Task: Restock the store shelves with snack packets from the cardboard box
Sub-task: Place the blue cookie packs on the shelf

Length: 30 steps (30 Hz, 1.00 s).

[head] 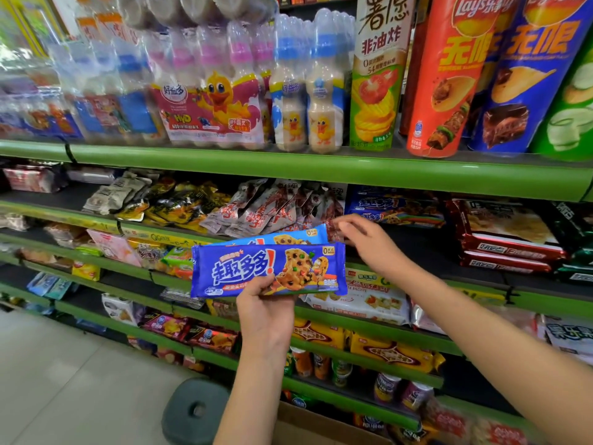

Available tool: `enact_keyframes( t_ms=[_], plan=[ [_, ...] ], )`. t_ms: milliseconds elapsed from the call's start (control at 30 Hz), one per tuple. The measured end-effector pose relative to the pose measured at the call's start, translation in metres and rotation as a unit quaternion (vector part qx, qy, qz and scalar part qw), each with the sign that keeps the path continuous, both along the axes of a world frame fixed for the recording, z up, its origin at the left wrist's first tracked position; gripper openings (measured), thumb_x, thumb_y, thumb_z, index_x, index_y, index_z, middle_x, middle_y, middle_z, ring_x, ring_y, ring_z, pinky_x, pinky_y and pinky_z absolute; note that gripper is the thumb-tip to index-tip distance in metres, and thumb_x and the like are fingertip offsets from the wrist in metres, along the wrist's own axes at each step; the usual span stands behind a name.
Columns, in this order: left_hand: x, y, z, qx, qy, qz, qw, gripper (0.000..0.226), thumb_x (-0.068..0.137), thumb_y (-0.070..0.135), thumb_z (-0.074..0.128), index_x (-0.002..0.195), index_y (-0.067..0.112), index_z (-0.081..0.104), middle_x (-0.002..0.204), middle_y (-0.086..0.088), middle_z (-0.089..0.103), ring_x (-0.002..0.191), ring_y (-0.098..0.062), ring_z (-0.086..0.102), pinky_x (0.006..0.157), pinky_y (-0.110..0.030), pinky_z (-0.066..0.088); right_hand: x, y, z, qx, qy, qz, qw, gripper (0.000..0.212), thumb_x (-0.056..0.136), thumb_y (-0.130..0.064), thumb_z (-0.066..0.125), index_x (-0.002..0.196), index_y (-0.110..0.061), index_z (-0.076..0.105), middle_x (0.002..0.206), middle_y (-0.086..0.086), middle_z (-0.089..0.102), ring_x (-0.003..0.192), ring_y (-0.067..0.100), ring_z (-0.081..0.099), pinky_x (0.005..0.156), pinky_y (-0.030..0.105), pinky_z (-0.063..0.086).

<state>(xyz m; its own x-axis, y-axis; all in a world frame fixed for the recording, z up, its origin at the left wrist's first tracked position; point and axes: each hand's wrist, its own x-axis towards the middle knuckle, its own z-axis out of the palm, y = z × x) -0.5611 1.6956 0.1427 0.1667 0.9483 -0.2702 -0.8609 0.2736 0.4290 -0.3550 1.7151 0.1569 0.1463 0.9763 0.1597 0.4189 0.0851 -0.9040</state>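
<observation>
In the head view, a dark blue cookie packet (269, 271) is held level in front of the green shelves (321, 168), gripped along its lower edge by the left hand (266, 305), the thumb laid over the packet's face and the fingers (285, 289) curled behind it. A second, lighter blue cookie packet (272, 237) is seen just behind and above the first, touching it. The right end of that packet is met by the right hand (369, 244), whose fingers are narrowly bent at its corner; whether the corner is pinched or merely touched cannot be told. More blue cookie packets (394, 208) are stacked on the shelf just beyond the right hand, with red packets (510, 239) further right. Bottled drinks (305, 91) and crisp tubes (446, 75) are stood on the shelf above. A cardboard box (308, 425) is partly seen near the bottom, beside a grey stool (192, 412).
</observation>
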Motion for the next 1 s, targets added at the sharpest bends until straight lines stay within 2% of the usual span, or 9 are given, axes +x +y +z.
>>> enact_keyframes(
  t_ms=[67, 133, 200, 267, 333, 500, 633, 767, 1000],
  plan=[
    [0.009, 0.0, -0.002, -0.006, -0.001, -0.009, 1.0, 0.031, 0.068, -0.001, 0.056, 0.098, 0.004, 0.056, 0.103, -0.016, 0.072, 0.098, -0.034, 0.068, 0.1, -0.051, 0.048, -0.005, -0.021, 0.007, -0.002, 0.049, 0.035, 0.998, 0.012, 0.097, -0.05, 0.053, 0.104, -0.053, 0.061, 0.11, -0.025, 0.067, 0.108, 0.002, 0.064, 0.09, 0.027, 0.055],
    [0.018, 0.0, -0.005, -0.004, 0.002, -0.02, 1.0, 0.032, 0.067, 0.0, 0.057, 0.099, 0.004, 0.058, 0.1, -0.014, 0.073, 0.093, -0.032, 0.07, 0.091, -0.048, 0.052, -0.007, -0.042, 0.008, -0.001, 0.006, 0.075, 0.997, 0.038, 0.08, -0.065, 0.061, 0.117, -0.057, 0.053, 0.128, -0.023, 0.056, 0.115, -0.004, 0.058, 0.089, 0.021, 0.054],
    [0.026, -0.002, -0.006, 0.002, 0.007, -0.026, 1.0, 0.035, 0.067, 0.002, 0.059, 0.101, 0.005, 0.061, 0.1, -0.013, 0.074, 0.09, -0.03, 0.072, 0.084, -0.045, 0.054, -0.007, -0.058, 0.004, 0.003, -0.106, 0.084, 0.991, 0.073, 0.069, -0.071, 0.066, 0.135, -0.05, 0.042, 0.146, -0.018, 0.035, 0.129, -0.01, 0.041, 0.099, 0.017, 0.046],
    [0.034, -0.004, -0.007, 0.008, -0.002, -0.031, 0.999, 0.038, 0.066, 0.004, 0.06, 0.104, 0.005, 0.064, 0.099, -0.014, 0.076, 0.088, -0.03, 0.075, 0.084, -0.045, 0.055, -0.006, -0.064, -0.002, 0.02, -0.272, 0.083, 0.959, 0.098, 0.065, -0.072, 0.068, 0.15, -0.038, 0.031, 0.157, -0.016, 0.02, 0.145, 0.001, 0.018, 0.116, 0.027, 0.028],
    [0.041, -0.008, -0.006, 0.015, -0.013, -0.039, 0.999, 0.043, 0.066, 0.005, 0.062, 0.109, 0.006, 0.063, 0.099, -0.014, 0.077, 0.088, -0.03, 0.076, 0.083, -0.047, 0.056, -0.004, -0.066, -0.003, 0.039, -0.369, 0.066, 0.926, 0.107, 0.066, -0.072, 0.065, 0.155, -0.029, 0.025, 0.162, -0.008, 0.018, 0.149, 0.012, 0.008, 0.122, 0.038, 0.017],
    [0.056, -0.016, -0.011, 0.047, -0.015, -0.058, 0.997, 0.046, 0.069, 0.009, 0.067, 0.115, 0.009, 0.061, 0.106, -0.015, 0.073, 0.097, -0.033, 0.069, 0.085, -0.047, 0.051, 0.007, -0.067, 0.006, 0.027, -0.377, 0.05, 0.925, 0.098, 0.067, -0.048, 0.073, 0.152, -0.021, 0.031, 0.157, -0.005, 0.028, 0.144, 0.012, 0.015, 0.115, 0.045, 0.036],
    [0.053, -0.019, -0.022, 0.123, -0.036, -0.119, 0.985, 0.045, 0.062, 0.013, 0.081, 0.107, 0.014, 0.073, 0.116, -0.016, 0.069, 0.105, -0.033, 0.065, 0.097, -0.057, 0.04, 0.017, -0.071, 0.014, 0.039, -0.355, 0.039, 0.933, 0.095, 0.059, -0.058, 0.056, 0.146, -0.025, 0.039, 0.151, -0.012, 0.032, 0.14, 0.006, 0.022, 0.101, 0.046, 0.049],
    [0.047, -0.017, -0.038, 0.187, -0.088, -0.174, 0.963, 0.066, 0.065, 0.005, 0.075, 0.127, 0.015, 0.058, 0.13, -0.014, 0.061, 0.126, -0.036, 0.054, 0.108, -0.066, 0.038, 0.023, -0.073, 0.018, 0.041, -0.337, 0.042, 0.94, 0.091, 0.059, -0.056, 0.058, 0.144, -0.029, 0.039, 0.144, -0.017, 0.034, 0.134, 0.001, 0.026, 0.103, 0.04, 0.047],
    [0.055, -0.012, -0.039, 0.132, -0.01, -0.169, 0.977, 0.067, 0.062, -0.004, 0.077, 0.122, 0.017, 0.058, 0.123, -0.01, 0.071, 0.117, -0.03, 0.066, 0.085, -0.053, 0.058, 0.021, -0.079, 0.023, 0.034, -0.328, 0.033, 0.943, 0.084, 0.063, -0.047, 0.064, 0.141, -0.027, 0.041, 0.142, -0.016, 0.037, 0.131, -0.001, 0.027, 0.098, 0.041, 0.05]
  ],
)
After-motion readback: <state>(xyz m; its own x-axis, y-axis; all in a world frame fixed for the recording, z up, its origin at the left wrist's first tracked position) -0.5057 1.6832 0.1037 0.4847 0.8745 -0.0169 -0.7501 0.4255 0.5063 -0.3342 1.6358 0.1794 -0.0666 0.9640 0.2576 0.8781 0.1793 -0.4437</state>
